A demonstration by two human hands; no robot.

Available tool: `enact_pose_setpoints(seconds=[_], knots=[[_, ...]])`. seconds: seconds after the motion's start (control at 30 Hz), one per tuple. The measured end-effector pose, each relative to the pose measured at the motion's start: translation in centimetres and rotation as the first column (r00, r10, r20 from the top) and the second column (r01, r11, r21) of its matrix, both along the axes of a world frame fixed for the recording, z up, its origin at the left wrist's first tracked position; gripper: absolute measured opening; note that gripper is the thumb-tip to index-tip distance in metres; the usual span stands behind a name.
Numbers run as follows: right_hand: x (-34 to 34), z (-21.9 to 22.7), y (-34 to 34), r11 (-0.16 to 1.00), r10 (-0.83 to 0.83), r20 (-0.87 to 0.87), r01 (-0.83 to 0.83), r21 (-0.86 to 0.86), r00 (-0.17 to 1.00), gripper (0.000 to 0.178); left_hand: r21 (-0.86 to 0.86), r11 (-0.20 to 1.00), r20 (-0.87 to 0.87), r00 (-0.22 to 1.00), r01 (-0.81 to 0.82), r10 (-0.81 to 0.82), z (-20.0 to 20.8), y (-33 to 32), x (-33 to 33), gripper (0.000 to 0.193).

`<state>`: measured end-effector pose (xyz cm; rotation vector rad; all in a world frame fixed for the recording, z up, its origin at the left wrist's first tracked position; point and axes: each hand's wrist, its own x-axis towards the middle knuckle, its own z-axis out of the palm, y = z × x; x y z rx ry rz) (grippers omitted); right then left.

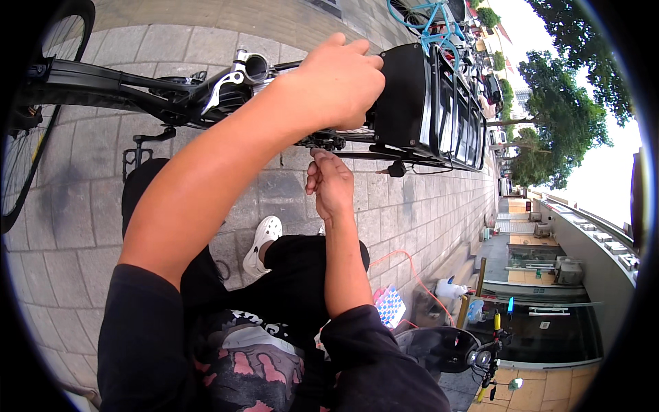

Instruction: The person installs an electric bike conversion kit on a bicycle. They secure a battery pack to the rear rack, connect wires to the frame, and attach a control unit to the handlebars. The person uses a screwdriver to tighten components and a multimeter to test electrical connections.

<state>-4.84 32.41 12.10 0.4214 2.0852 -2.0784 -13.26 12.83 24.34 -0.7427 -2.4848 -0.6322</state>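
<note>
A black bicycle frame (123, 86) runs across the upper view, with an uncovered seat tube and silver quick-release clamp (237, 77). My left hand (338, 82) reaches over the rear part, beside the black box-shaped end (400, 96) of the rack. Its fingers are curled, and what they hold, if anything, is hidden behind the hand. Below it, my right hand (332, 184) pinches with fingertips close to the dark mechanism (329, 143) near the rear wheel; anything between them is too small to name. A thin black bar (364, 155) passes just above this hand.
The black rack (456, 113) extends right, with a dark connector (397, 169) under it. A pedal (137, 152) juts out at left. My white clog (262, 246) stands on the paving. An orange cable (415, 271), a white jug (449, 288) and a parked scooter (439, 347) lie right.
</note>
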Motion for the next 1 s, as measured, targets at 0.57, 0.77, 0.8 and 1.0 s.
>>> enact_pose_setpoints(seconds=[0.57, 0.77, 0.8, 1.0], knots=[[2.3, 5.1, 0.4, 0.921, 0.116, -0.167, -0.043, 0.388, 0.979, 0.023, 0.436, 0.883, 0.349, 0.871, 0.176, -0.346, -1.5, -2.4, -2.5, 0.020], [2.6, 8.0, -3.1, 0.795, 0.242, -0.448, 0.089, 0.600, 0.860, 0.019, 0.348, 0.927, 0.409, 0.868, 0.137, -0.282, -1.0, -3.0, -1.6, 0.024], [2.5, 8.3, -3.5, 0.758, 0.273, -0.475, 0.117, 0.642, 0.837, 0.019, 0.328, 0.933, 0.406, 0.870, 0.148, -0.281, -1.0, -3.1, -1.6, 0.025], [1.2, 8.8, -4.9, 0.728, 0.287, -0.541, 0.187, 0.659, 0.791, 0.021, 0.383, 0.917, 0.339, 0.905, 0.115, -0.255, -1.3, -2.3, -1.3, 0.021]])
